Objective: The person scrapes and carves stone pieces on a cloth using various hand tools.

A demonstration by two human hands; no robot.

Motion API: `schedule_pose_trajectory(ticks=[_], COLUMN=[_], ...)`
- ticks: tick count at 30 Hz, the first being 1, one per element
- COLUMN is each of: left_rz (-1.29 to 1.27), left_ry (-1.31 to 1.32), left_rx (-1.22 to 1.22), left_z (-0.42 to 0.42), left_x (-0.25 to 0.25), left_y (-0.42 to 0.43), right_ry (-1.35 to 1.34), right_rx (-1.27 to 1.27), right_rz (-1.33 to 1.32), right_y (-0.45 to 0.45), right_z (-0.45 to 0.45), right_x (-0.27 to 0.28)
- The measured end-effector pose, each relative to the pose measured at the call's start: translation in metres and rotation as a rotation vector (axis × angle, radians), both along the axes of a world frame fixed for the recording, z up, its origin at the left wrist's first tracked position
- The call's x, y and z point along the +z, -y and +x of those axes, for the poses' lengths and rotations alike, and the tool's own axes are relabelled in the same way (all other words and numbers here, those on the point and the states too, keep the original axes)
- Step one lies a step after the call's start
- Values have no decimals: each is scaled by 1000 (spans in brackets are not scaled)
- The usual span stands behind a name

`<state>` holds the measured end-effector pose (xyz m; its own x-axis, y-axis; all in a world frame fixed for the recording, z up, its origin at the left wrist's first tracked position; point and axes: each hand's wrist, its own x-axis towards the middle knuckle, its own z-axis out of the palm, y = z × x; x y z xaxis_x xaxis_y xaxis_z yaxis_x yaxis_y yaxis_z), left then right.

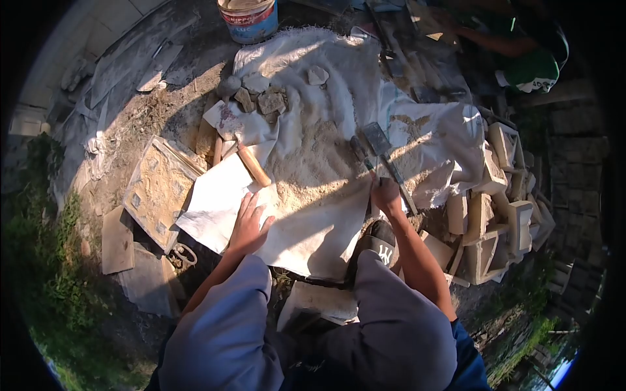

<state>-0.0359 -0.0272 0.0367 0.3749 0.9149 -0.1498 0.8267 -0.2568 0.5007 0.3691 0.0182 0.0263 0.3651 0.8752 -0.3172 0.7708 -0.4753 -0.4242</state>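
Note:
My left hand [249,223] lies with its fingers spread on the white cloth [212,202], and nothing is in it. A wooden handle [253,165] rests on the cloth just above its fingertips. My right hand [386,195] is closed around a thin tool [369,164] that points up and away; the grip is hidden inside the fist. Beside it lies a hammer-like tool with a dark rectangular head [375,138] and a long handle slanting down to the right. Pale crumbs and dust [313,176] cover the cloth between my hands.
Box-like pale blocks [482,254] are piled at the right. A dusty square slab [156,192] sits at the left. Stones [270,101] and a paint bucket [250,23] are beyond the cloth. Another person's arm [499,43] shows at the upper right.

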Motion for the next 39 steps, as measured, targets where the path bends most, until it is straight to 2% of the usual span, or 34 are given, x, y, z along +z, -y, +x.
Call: schedule_pose_trajectory(ticks=[2, 6, 9, 14, 16, 21, 24, 28, 32, 35, 36, 38, 39], left_rz=[4, -14, 7, -17, -5, 0, -5, -15, -17, -5, -5, -8, -15], left_ry=[6, 19, 8, 3, 8, 11, -3, 11, 15, 20, 20, 21, 15], left_rx=[-2, 1, -4, 0, 4, 0, 7, 0, 5, 2, 3, 8, 14], left_z=[0, 0, 1, -2, 1, 0, 1, -1, -1, -1, 0, 1, 1], left_x=[0, 3, 2, 0, 2, 3, 1, 3, 1, 3, 3, 1, 1], left_y=[0, 1, 0, 2, 0, 1, 0, 2, 4, 0, 1, 1, 0], right_ry=[16, -136, -18, -94, -34, -110, 20, -43, -69, -140, -176, -46, -59], right_rx=[6, -35, -29, 15, 41, 7, 8, 31, 69, 9, -17, 12, -48], right_rz=[20, 126, -64, -62, 62, 230, 1, -44, 60, 270, 206, 0, -85], right_y=[-1, 3, 13, 6, 3, 3, 6, 4, 0, 1, 8, 23, 18], right_z=[1, -7, -4, 4, 2, -18, -11, 1, -3, -15, -19, -9, -16], right_x=[1, 10, -16, -11, -2, 15, -17, -14, 7, 12, 11, -24, -8])
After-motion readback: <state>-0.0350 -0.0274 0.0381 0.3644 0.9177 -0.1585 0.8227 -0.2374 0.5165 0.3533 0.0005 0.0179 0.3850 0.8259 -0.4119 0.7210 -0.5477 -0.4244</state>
